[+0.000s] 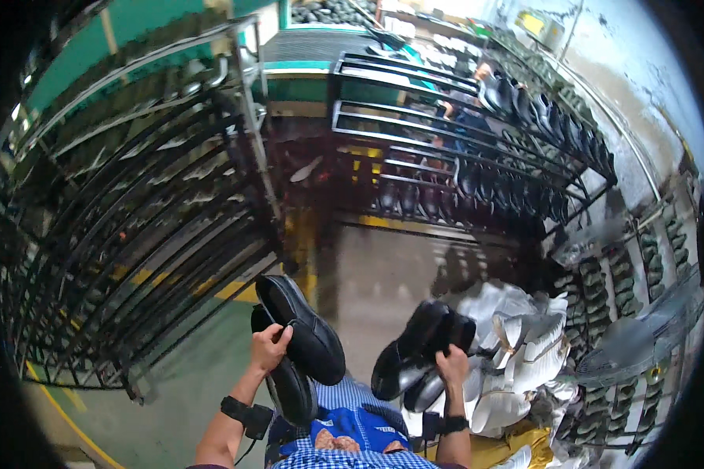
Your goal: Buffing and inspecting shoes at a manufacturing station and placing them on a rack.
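Black shiny leather shoes (pixel 301 328), two pairs, were up in air in front of person. Tall dark metal rack (pixel 133 234) stood at left, second rack with shoes (pixel 477 168) behind. White pile of paper stuffing (pixel 516 352) lay at right. Left hand (pixel 267 348) gripped one pair tight by heels; right hand (pixel 450 363) pinched other pair (pixel 414 352). Shoes looked light, stiff, bit slippery; heel rim seemed best hold.

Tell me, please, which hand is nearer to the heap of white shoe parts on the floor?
Right. The right hand, gripping black shoes, is beside the white heap; the left hand is farther off.
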Demonstrator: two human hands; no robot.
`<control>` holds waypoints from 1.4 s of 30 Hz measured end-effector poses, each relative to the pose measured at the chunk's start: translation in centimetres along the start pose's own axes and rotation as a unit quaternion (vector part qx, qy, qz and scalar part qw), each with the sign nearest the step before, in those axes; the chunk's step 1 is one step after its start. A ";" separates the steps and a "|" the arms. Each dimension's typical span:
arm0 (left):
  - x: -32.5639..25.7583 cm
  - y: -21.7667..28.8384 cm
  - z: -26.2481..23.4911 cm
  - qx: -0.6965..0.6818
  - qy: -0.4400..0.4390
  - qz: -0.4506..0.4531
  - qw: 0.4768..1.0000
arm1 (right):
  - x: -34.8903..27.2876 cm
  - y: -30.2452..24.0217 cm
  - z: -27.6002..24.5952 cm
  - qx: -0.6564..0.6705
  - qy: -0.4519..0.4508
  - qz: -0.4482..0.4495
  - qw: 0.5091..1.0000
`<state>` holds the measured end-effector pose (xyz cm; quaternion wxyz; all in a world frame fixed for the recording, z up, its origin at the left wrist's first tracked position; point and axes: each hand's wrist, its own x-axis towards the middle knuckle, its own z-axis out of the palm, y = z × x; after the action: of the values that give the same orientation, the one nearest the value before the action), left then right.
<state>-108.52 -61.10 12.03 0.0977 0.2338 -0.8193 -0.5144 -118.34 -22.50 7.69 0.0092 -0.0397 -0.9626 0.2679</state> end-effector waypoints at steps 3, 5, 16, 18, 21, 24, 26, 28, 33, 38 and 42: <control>6.8 1.3 3.6 0.026 -0.017 0.029 0.999 | 8.8 -2.3 1.2 -0.029 -0.001 -0.010 1.000; 11.4 2.6 5.9 0.006 -0.056 0.027 0.998 | 14.1 -3.9 1.8 -0.043 -0.001 -0.005 0.999; 39.2 7.4 20.3 0.085 -0.134 0.118 0.980 | 43.6 -8.2 7.7 -0.089 -0.057 -0.048 0.993; 43.5 8.0 23.0 0.097 -0.135 0.117 0.979 | 48.1 -9.6 8.7 -0.072 -0.045 -0.075 0.994; 48.9 9.1 26.3 0.140 -0.177 0.126 0.966 | 54.3 -8.9 10.5 -0.083 -0.061 -0.095 0.990; 52.8 9.0 30.2 0.215 -0.187 0.178 0.942 | 58.9 -6.2 12.6 -0.111 -0.108 -0.134 0.979; 55.3 8.6 31.4 0.252 -0.231 0.118 0.932 | 60.7 -7.0 14.6 -0.183 -0.113 -0.178 0.960; 57.1 7.3 33.2 0.178 -0.145 0.241 0.943 | 62.7 -7.8 15.5 -0.135 -0.106 -0.185 0.967; 59.9 0.5 35.3 0.275 -0.060 0.267 0.922 | 65.7 0.6 22.9 0.382 -0.097 -0.057 0.917; 60.5 2.7 34.0 0.288 -0.048 0.230 0.928 | 69.1 -1.7 21.1 0.000 -0.105 -0.112 0.988; 61.2 2.9 33.6 0.294 -0.035 0.219 0.929 | 71.2 -2.1 21.6 -0.026 -0.109 -0.109 0.988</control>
<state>-176.17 -62.86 -5.55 0.1059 0.0481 -0.9677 -0.2238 -190.25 -29.60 -9.97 -0.0681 0.0946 -0.9630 0.2430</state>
